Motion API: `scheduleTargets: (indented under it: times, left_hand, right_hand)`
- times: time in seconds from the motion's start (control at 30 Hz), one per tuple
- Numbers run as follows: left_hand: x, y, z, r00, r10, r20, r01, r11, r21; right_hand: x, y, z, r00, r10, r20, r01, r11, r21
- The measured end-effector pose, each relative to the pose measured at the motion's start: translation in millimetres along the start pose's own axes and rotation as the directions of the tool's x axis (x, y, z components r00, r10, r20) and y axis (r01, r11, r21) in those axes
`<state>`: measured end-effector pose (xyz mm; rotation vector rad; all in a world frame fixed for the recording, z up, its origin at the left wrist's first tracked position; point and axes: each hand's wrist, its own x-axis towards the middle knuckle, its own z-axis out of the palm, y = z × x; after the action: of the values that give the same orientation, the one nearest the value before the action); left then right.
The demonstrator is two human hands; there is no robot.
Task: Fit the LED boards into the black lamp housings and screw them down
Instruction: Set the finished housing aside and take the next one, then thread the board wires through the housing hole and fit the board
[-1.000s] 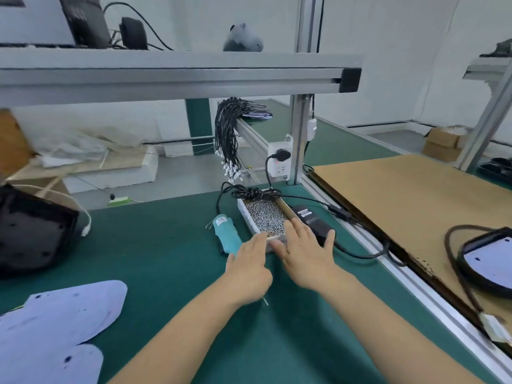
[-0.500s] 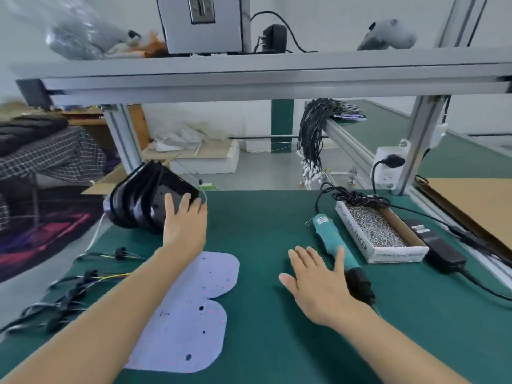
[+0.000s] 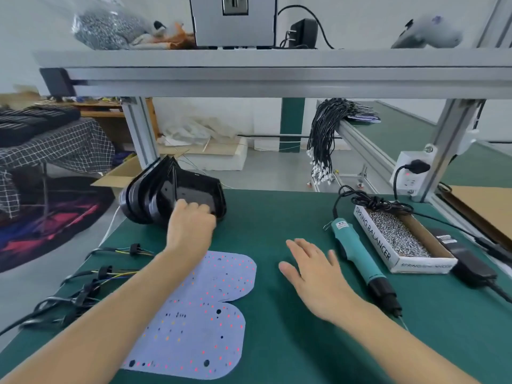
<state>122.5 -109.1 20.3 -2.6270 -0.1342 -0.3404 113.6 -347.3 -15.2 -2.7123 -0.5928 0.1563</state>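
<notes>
Left hand [image 3: 191, 225] fingers [image 3: 194, 207] curl over near rim of black lamp housings [image 3: 171, 195]; fingertips hidden, grip unclear. Housing count unreadable, stack overlaps. Lower LED board [image 3: 194, 336] part covered by left forearm. Right hand [image 3: 313, 270] motion-blurred. Screwdriver [image 3: 360, 261] bit beside right wrist too thin to see. Both arms cut by bottom edge.

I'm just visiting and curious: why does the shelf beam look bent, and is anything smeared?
Head view: the wide lens bows the shelf beam; the right hand is slightly motion-blurred; the lighting is soft and even, with faint glare on the black housings gripped by the left hand.
</notes>
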Motion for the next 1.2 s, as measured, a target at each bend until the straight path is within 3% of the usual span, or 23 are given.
scheduleTargets:
  times: [0.03, 0.07, 0.1, 0.13, 0.17, 0.23, 0.27, 0.3, 0.37, 0.4, 0.47, 0.53, 0.57, 0.63, 0.8, 0.9, 0.97, 1.07, 1.13, 1.2]
  left_hand:
    - [-8, 10, -13, 0.998, 0.035, -0.049, -0.038, 0.997, -0.069]
    - [-20, 23, -24, 0.989, 0.1, -0.111, -0.112, 0.988, -0.104]
    - [-33, 36, -34, 0.968, 0.186, -0.169, -0.209, 0.97, -0.128]
    - [-49, 48, -42, 0.936, 0.26, -0.238, -0.304, 0.937, -0.171]
    - [-65, 58, -47, 0.888, 0.328, -0.322, -0.415, 0.874, -0.254]
    - [-90, 69, -51, 0.824, 0.365, -0.433, -0.546, 0.713, -0.44]
    - [-97, 66, -50, 0.832, 0.339, -0.44, -0.546, 0.643, -0.537]
    - [-98, 58, -51, 0.875, 0.257, -0.411, -0.481, 0.564, -0.671]
    - [-91, 28, -42, 0.98, 0.002, -0.199, -0.174, 0.487, -0.856]
    - [-86, 8, -33, 0.992, -0.101, -0.082, -0.014, 0.548, -0.836]
    - [-77, -35, -9, 0.961, -0.228, 0.155, 0.275, 0.75, -0.602]
    - [-75, -66, 11, 0.894, -0.281, 0.35, 0.382, 0.885, -0.266]
    - [-76, -75, 19, 0.869, -0.283, 0.406, 0.379, 0.908, -0.18]
    - [-79, -79, 30, 0.862, -0.22, 0.457, 0.331, 0.926, -0.179]
    - [-90, -78, 22, 0.946, -0.083, 0.312, 0.191, 0.923, -0.334]
    - [-106, -85, 15, 0.893, 0.021, 0.449, 0.168, 0.911, -0.377]
    - [-113, -84, 11, 0.847, 0.012, 0.532, 0.173, 0.939, -0.297]
    - [-114, -78, 9, 0.875, -0.073, 0.479, 0.218, 0.942, -0.256]
    - [-114, -79, 9, 0.911, -0.074, 0.407, 0.206, 0.934, -0.293]
    - [-116, -86, 12, 0.971, -0.044, 0.236, 0.146, 0.888, -0.436]
  right_hand:
    - [3, -4, -3, 1.0, 0.004, 0.024, -0.009, 0.973, 0.232]
    - [6, -9, -7, 0.997, 0.023, 0.076, -0.057, 0.87, 0.489]
    - [9, -13, -11, 0.991, 0.04, 0.128, -0.119, 0.7, 0.704]
    - [13, -15, -13, 0.987, 0.065, 0.148, -0.16, 0.543, 0.825]
    - [17, -15, -15, 0.985, 0.106, 0.134, -0.168, 0.463, 0.87]
    - [19, -9, -16, 0.977, 0.205, 0.051, -0.158, 0.546, 0.823]
    - [17, -4, -15, 0.974, 0.229, 0.008, -0.152, 0.619, 0.771]
    - [15, 1, -14, 0.974, 0.228, -0.011, -0.15, 0.674, 0.723]
    - [8, 14, -14, 0.977, 0.208, 0.039, -0.183, 0.736, 0.652]
    - [4, 20, -15, 0.977, 0.198, 0.074, -0.202, 0.764, 0.613]
    - [-1, 30, -19, 0.977, 0.171, 0.125, -0.211, 0.818, 0.535]
    - [-2, 34, -22, 0.978, 0.148, 0.145, -0.201, 0.849, 0.488]
    - [-2, 35, -23, 0.978, 0.142, 0.15, -0.197, 0.862, 0.467]
    - [-2, 33, -24, 0.976, 0.154, 0.152, -0.202, 0.897, 0.393]
    - [-1, 24, -24, 0.984, 0.175, 0.036, -0.174, 0.984, -0.028]
    - [-5, 14, -24, 0.991, 0.081, -0.105, -0.099, 0.977, -0.188]
    - [-9, 4, -22, 0.986, -0.017, -0.168, -0.017, 0.979, -0.201]
    - [-15, -16, -17, 0.966, -0.17, -0.193, 0.135, 0.975, -0.178]
    - [-19, -29, -14, 0.941, -0.283, -0.183, 0.26, 0.955, -0.14]
    - [-22, -42, -11, 0.917, -0.363, -0.164, 0.366, 0.93, -0.011]
